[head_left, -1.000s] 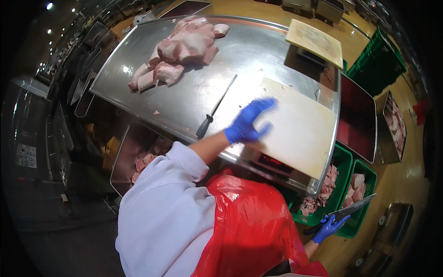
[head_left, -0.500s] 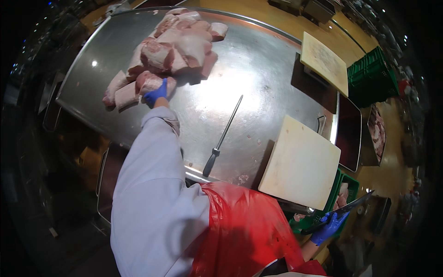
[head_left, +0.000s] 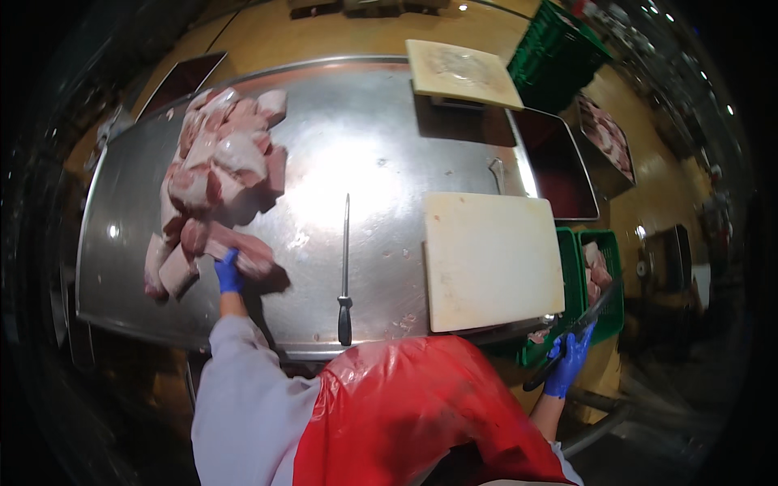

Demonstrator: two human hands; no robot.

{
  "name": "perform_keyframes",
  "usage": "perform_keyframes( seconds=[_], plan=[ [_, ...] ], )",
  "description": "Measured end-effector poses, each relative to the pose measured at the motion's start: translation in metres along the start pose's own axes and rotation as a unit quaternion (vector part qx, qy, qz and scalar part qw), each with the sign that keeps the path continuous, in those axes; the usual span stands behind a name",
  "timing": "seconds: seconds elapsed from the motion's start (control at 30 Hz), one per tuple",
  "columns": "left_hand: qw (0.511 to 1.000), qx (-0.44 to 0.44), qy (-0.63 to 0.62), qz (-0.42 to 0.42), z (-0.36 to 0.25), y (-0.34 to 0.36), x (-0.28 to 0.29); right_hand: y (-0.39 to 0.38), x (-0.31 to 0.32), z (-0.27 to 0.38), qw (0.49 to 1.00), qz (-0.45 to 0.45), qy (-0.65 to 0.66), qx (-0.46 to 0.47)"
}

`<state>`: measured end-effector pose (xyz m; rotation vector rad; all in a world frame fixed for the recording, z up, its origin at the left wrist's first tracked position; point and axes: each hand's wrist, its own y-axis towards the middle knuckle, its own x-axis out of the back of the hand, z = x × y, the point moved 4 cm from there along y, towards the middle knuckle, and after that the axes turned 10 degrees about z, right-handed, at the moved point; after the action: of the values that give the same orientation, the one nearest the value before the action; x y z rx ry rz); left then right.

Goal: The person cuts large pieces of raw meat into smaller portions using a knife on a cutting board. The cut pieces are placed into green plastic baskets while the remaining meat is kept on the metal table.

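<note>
My left hand [head_left: 228,275], in a blue glove, is closed on a pink pork piece [head_left: 248,253] at the near end of a pile of pork cuts [head_left: 220,146] on the steel table [head_left: 381,121]. In my blue-gloved right hand [head_left: 570,362] is a long dark knife [head_left: 593,313], held beyond the table's right side over green crates. A sharpening steel [head_left: 345,316] with a black handle lies lengthways between the meat and a white cutting board [head_left: 494,259].
A second board [head_left: 462,73] stands raised at the far right corner. Along the right side are a reddish-looking bin [head_left: 551,162], stacked green crates [head_left: 551,61], a bin of meat [head_left: 608,138] and a green crate [head_left: 612,312] with pork. Another bin [head_left: 180,81] is behind the left corner.
My left hand went from open above the board to the pile, grasped a piece and has pulled it partly loose toward me. The view has turned. The knife stays in my right hand.
</note>
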<state>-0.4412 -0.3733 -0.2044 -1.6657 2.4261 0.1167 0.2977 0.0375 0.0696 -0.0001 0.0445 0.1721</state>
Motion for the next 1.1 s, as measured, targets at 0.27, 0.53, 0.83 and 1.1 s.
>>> perform_keyframes(
  seconds=[0.27,0.53,0.83,1.1],
  plan=[
    [0.78,-0.176,0.37,0.473,-0.203,-0.169,-0.43,0.016,0.01,0.016,0.997,0.061,0.038,0.041],
    [0.5,-0.369,0.635,0.459,-0.138,-0.334,-0.644,0.019,0.081,0.012,0.996,0.062,0.05,0.048],
    [0.62,-0.327,0.544,0.461,-0.113,-0.296,-0.547,-0.005,0.15,-0.029,0.999,0.02,0.041,0.002],
    [0.798,-0.247,0.466,0.29,-0.121,-0.307,-0.512,0.041,0.154,-0.034,0.996,0.076,0.036,0.002]
  ],
)
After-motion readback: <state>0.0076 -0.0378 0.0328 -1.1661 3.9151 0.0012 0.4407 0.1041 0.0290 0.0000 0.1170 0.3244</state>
